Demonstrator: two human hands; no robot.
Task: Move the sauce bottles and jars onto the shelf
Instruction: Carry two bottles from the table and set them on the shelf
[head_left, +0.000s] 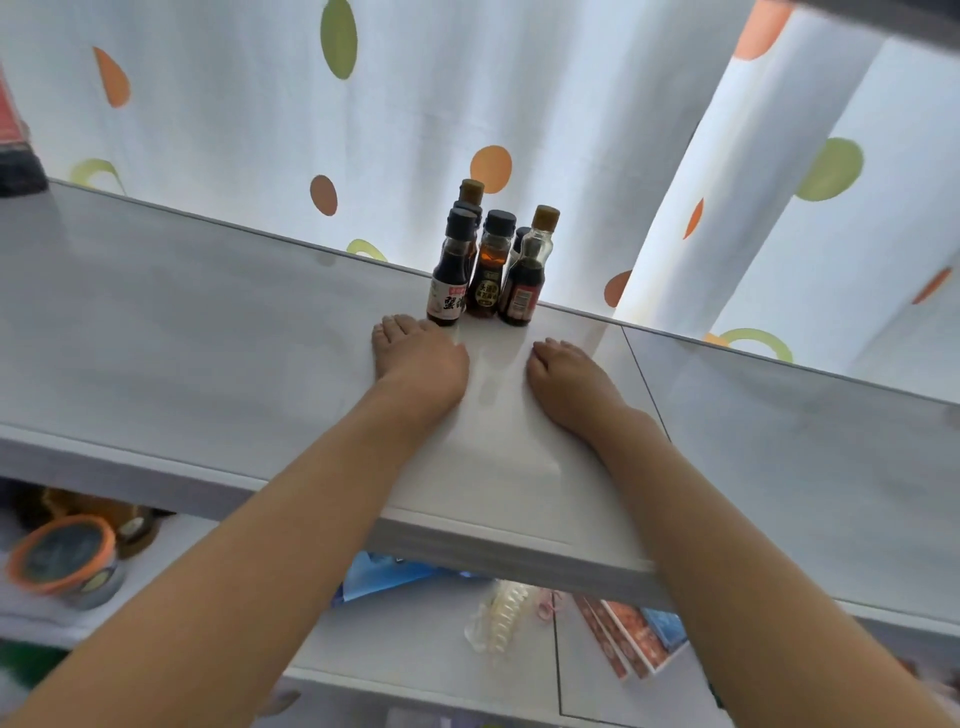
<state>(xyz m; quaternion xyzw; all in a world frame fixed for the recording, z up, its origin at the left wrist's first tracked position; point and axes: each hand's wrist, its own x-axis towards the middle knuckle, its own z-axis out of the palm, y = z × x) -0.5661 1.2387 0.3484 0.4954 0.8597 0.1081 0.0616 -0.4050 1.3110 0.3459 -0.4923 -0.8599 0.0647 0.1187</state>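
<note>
Hands first: your left hand (421, 358) lies palm down on the white shelf (208, 332), its grip loose and empty, fingers spread flat on the surface. Just beyond its fingertips, touching or nearly so, stands the soy sauce bottle (450, 275) with a black cap and a white label. To the right of that, and a little farther from your left hand, is the amber oil bottle (488, 270), also black-capped, upright. Next comes the clear bottle (527, 275) with a gold cap and a dark red label, standing ahead of the gap between your two hands. Behind these three more caps show, one gold and at least two dark; the back row is crowded and partly hidden, so you probably have six bottles in the cluster, all at the shelf's far edge against the dotted curtain (363, 104). Your right hand (566, 379) rests flat on the shelf too, grip empty, fingers lightly curled, set apart from the bottles and nearer to you than the left. Below your forearms, on a lower shelf, lie an orange-rimmed tub (62, 558), a clear hair claw (501, 616) and some booklets (631, 636).
</note>
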